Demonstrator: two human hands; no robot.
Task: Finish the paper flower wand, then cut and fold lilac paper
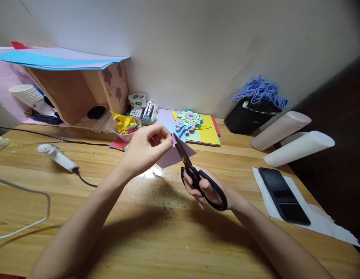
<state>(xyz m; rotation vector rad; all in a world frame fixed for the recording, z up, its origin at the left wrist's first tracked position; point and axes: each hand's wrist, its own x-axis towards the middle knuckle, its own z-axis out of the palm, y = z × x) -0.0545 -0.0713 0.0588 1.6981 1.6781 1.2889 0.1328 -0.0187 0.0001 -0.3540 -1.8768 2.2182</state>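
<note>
Between thumb and fingers, my left hand (149,147) pinches a small purple paper piece (174,141). My right hand (210,190) has its fingers through the handles of black-handled scissors (189,162). The blade tips meet the edge of the small piece, close to my left fingertips. Whether the blades are fully closed is hard to make out. Behind both hands lies a larger purple paper sheet (175,155) on the wooden table (156,240). My left hand partly hides that sheet.
At the back, layered paper flowers (189,121) rest on coloured paper (211,133). A clear bowl with yellow paper (124,124), markers (149,111) and an open box (66,93) stand left. A white glue gun (56,157) lies nearer. Rightward are white rolls (298,149) and a phone (284,195).
</note>
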